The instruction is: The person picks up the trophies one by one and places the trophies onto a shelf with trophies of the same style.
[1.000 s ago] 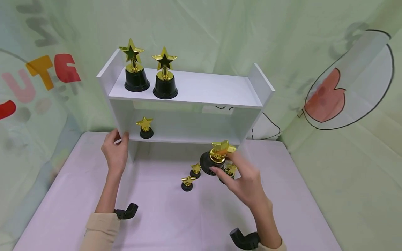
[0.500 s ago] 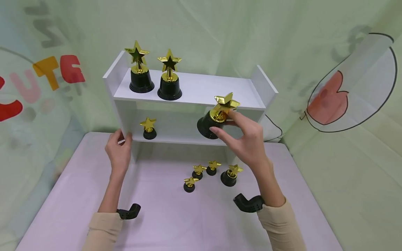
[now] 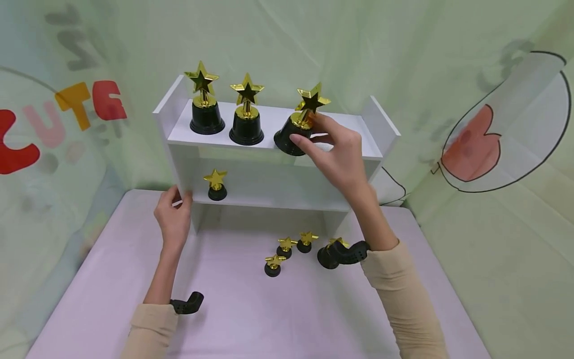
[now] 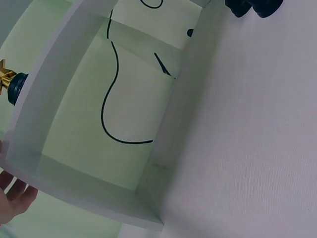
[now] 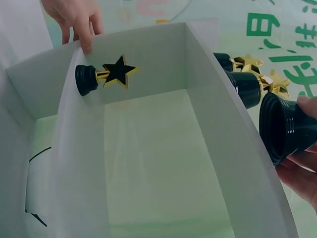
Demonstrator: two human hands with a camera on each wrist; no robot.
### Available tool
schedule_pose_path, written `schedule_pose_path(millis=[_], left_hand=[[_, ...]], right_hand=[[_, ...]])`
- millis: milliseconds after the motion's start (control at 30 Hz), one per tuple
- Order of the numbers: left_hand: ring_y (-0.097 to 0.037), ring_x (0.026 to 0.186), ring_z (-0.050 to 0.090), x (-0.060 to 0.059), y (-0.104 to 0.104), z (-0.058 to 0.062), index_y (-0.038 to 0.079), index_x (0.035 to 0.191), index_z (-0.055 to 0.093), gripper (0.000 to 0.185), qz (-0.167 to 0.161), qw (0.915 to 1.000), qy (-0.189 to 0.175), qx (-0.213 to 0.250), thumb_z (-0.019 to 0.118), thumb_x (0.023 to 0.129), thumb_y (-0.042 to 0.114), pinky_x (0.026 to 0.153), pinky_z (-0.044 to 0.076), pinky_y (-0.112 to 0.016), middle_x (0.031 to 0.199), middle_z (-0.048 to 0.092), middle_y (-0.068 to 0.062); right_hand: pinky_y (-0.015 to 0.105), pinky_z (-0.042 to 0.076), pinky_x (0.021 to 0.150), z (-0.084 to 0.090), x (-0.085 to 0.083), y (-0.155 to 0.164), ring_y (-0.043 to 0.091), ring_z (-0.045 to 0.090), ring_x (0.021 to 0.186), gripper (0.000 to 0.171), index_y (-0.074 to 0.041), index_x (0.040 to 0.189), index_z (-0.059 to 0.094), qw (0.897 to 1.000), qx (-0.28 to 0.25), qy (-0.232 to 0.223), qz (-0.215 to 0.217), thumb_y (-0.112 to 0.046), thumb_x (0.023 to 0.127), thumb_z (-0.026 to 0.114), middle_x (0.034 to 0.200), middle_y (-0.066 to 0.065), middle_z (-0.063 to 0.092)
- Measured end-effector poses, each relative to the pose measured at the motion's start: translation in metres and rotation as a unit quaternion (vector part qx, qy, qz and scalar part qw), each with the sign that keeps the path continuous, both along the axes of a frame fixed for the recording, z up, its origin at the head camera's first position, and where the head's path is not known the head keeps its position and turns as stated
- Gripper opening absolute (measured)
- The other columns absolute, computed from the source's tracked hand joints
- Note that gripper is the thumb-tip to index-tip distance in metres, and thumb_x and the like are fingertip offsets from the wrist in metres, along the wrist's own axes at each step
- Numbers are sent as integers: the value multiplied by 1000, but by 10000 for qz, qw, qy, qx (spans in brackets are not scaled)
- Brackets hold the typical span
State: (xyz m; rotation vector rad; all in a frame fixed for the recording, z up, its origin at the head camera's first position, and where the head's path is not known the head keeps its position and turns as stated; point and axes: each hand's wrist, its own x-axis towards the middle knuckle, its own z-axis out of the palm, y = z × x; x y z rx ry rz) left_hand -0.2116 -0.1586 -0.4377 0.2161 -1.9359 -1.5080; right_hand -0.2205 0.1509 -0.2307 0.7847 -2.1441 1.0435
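Observation:
My right hand (image 3: 338,154) pinches a large star trophy (image 3: 291,134) with a gold star and black base. The trophy tilts at the front of the white shelf's (image 3: 273,179) top board; in the right wrist view its hollow underside (image 5: 277,129) shows beside the board edge. Two similar trophies, one at the left (image 3: 207,118) and one beside it (image 3: 246,130), stand upright on that board. A small star trophy (image 3: 217,192) stands on the middle board. My left hand (image 3: 174,219) grips the shelf's left side panel near the middle board.
Below the shelf, on the pale cloth-covered table (image 3: 251,314), stand several smaller trophies, among them a front one (image 3: 272,269) and a larger one (image 3: 327,258), partly hidden by the right wrist's black camera mount (image 3: 352,253). Printed curtains (image 3: 426,30) hang behind.
My right hand has lifted the large trophy from above the table, past the middle board, up to the top board. My left hand keeps its hold on the panel.

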Motion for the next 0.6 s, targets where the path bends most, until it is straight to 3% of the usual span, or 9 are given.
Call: schedule_pose_path(millis=[333, 600], left_hand=[[-3, 91, 57, 0, -1, 0, -2, 124, 71, 28, 44, 10000, -45, -57, 64, 98, 5, 78, 49, -4, 105, 65, -18], [-16, 95, 61, 0, 0, 1, -4, 123, 71, 28, 22, 9999, -124, 43, 65, 97, 5, 79, 49, -6, 105, 65, -19]], right_hand=[[39, 62, 86, 6, -27, -17, 28, 73, 99, 45, 3, 125, 69, 9977, 14, -643, -191, -15, 86, 84, 110, 18, 75], [37, 62, 87, 1, -34, -22, 27, 74, 98, 46, 0, 127, 70, 9964, 88, -774, -324, -18, 87, 84, 112, 17, 76]])
